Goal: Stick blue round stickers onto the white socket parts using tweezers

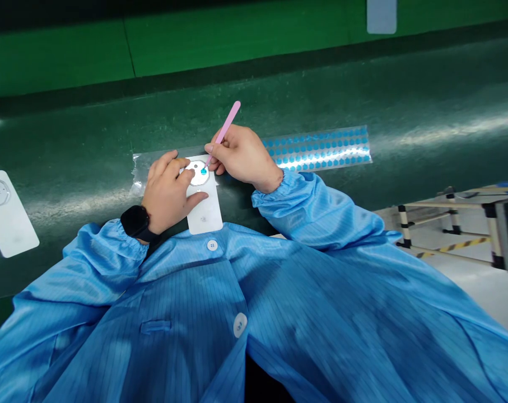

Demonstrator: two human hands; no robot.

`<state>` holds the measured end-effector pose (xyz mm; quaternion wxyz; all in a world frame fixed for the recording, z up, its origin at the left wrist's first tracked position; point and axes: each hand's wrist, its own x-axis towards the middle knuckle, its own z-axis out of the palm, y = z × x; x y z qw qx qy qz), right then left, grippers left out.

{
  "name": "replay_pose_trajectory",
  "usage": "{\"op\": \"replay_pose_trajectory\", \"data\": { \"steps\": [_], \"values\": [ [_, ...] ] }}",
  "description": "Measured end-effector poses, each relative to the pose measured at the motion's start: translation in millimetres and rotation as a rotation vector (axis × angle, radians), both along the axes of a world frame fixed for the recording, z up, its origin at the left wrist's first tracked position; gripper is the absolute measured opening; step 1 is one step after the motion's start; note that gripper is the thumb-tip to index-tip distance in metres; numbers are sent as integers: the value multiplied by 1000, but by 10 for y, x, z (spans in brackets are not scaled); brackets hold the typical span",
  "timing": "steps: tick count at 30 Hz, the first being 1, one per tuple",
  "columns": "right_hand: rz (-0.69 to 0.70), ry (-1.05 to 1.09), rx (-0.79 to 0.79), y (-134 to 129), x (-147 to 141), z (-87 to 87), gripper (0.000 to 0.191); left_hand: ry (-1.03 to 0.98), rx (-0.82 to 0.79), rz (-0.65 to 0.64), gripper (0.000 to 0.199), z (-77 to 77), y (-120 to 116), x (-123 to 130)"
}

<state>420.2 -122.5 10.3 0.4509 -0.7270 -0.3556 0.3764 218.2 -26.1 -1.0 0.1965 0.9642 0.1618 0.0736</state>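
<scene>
A white phone back cover [205, 210] with a round camera plate lies on the bench in front of me. My left hand [169, 190] rests over its left side, fingers and thumb spread, fingertips by the camera plate. In my right hand [241, 157] is a pair of pink tweezers [229, 121], pinched between thumb and fingers. Their tip meets a small blue round sticker [204, 171] on the camera plate. A clear sheet with rows of blue round stickers [321, 148] extends to the right, partly hidden behind my right hand.
Another white phone back cover [12, 215] lies at the far left, and a third one [382, 17] is at the top right on the bright green strip [237, 39]. The dark green bench [89, 131] runs across. A frame cart [451, 224] stands on the right.
</scene>
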Motion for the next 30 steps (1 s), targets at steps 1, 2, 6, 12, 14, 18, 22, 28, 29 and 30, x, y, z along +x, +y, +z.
{"op": "replay_pose_trajectory", "data": {
  "steps": [1,2,6,12,14,18,22,28,29,30],
  "values": [
    [-5,9,1,1,-1,2,18,3,-3,3,36,8,-3,2],
    [-10,19,3,2,-2,3,19,6,-8,4,36,17,-6,4],
    [-9,46,12,5,-2,7,21,17,-29,2,36,43,-13,13],
    [4,36,8,4,5,28,21,38,-18,13,37,46,-18,16],
    [7,33,4,4,5,35,19,34,-3,11,37,36,-19,13],
    [4,27,0,4,3,31,18,10,25,8,37,16,-22,8],
    [3,18,20,3,0,6,18,4,24,12,35,15,-28,9],
    [2,17,28,5,4,-22,25,26,13,13,31,34,-29,8],
    [4,16,34,5,4,-23,25,33,7,13,30,38,-29,8],
    [7,13,39,5,5,-24,25,39,4,12,30,42,-30,9]
  ]
}}
